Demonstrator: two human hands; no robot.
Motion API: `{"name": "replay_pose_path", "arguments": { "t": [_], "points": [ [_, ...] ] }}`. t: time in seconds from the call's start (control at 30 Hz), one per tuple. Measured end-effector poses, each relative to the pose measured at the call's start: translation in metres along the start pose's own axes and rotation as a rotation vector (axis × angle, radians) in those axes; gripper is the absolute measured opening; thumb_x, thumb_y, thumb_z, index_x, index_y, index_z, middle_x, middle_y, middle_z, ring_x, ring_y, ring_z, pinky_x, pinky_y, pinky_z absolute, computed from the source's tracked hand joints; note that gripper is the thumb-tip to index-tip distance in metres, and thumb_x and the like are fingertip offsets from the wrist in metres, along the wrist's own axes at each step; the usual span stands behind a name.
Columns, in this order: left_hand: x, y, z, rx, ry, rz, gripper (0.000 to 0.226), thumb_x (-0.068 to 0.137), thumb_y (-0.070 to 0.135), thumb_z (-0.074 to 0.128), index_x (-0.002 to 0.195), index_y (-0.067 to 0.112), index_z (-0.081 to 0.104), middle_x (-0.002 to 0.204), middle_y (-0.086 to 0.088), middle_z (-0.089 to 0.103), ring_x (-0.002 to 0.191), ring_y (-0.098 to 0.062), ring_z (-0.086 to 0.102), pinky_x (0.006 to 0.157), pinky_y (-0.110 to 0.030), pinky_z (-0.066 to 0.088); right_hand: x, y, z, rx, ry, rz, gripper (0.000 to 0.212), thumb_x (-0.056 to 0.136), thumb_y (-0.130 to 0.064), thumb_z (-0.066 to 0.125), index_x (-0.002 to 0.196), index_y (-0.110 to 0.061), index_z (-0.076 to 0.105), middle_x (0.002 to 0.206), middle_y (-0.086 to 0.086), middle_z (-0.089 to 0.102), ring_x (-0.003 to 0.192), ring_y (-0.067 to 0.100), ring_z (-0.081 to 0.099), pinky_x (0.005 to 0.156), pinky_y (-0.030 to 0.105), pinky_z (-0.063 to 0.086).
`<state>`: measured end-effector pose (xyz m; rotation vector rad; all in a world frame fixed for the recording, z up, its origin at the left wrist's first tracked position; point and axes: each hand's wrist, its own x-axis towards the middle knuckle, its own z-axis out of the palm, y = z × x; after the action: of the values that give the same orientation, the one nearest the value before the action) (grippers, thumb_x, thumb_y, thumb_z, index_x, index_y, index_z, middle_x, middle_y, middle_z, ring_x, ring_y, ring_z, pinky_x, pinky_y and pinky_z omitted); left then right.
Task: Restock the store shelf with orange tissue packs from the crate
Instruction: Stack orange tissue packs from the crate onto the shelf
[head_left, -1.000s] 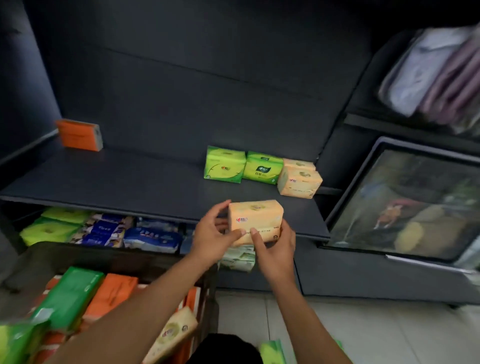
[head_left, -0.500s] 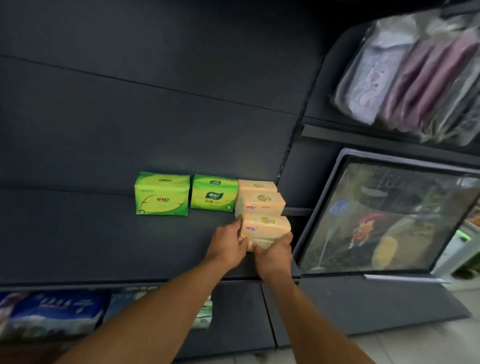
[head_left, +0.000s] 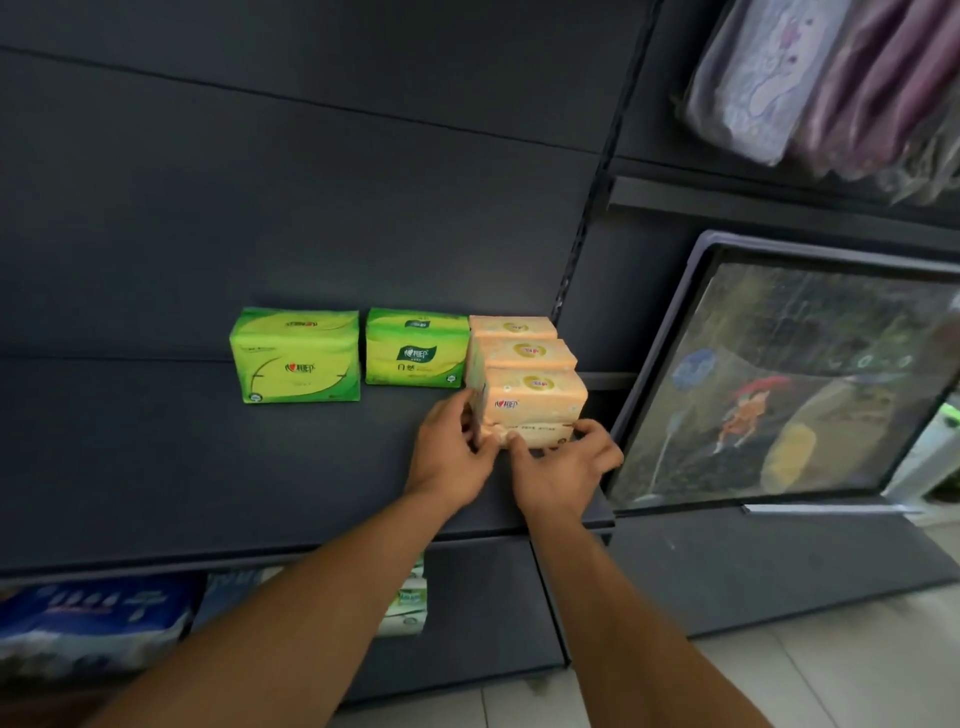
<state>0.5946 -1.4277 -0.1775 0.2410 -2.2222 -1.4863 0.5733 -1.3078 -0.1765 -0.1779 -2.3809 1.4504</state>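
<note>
Both hands were on the front orange tissue pack (head_left: 535, 402), which sat on the dark shelf (head_left: 156, 441) at about 3 o'clock from frame centre, right end of the board. Left hand (head_left: 452, 447) gripped the pack's left end, fingers curled round the lower corner. Right hand (head_left: 563, 467) pinched along the pack's bottom front edge, thumb toward the left hand. The two hands were close together, nearly touching at the thumbs.

Pack stood upright, logo face toward the camera, touching the second orange pack (head_left: 524, 353) directly behind it at 12 o'clock. A third orange pack (head_left: 511, 327) sat behind that one, against the back panel. All three formed one row front to back.

At 9 o'clock from that row: a green pack (head_left: 415, 348) just beside it, then a larger green pack (head_left: 296, 358) further left, small gap between them.

At 3 o'clock from the hands, a framed picture (head_left: 779, 374) leaned against the next bay. Bagged purple goods (head_left: 831, 78) at 1 o'clock, upper shelf. Blue packs (head_left: 93, 618) on the lower shelf at 8 o'clock, blurred.
</note>
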Motion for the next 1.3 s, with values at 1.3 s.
{"name": "replay_pose_path", "arguments": {
  "t": [1.3],
  "points": [
    [-0.182,0.008,-0.16,-0.137,-0.295,-0.244,0.035,0.088,-0.012,0.061,0.117,0.007,0.062,0.097,0.002,0.068,0.082,0.004,0.067,0.076,-0.011,0.05,-0.24,-0.044,-0.029,0.226,-0.603,-0.078,0.036,0.077,0.01,0.067,0.107,-0.009,0.068,0.097,0.002,0.07,0.084,-0.001,0.066,0.077,0.014,0.05]
  ]
}}
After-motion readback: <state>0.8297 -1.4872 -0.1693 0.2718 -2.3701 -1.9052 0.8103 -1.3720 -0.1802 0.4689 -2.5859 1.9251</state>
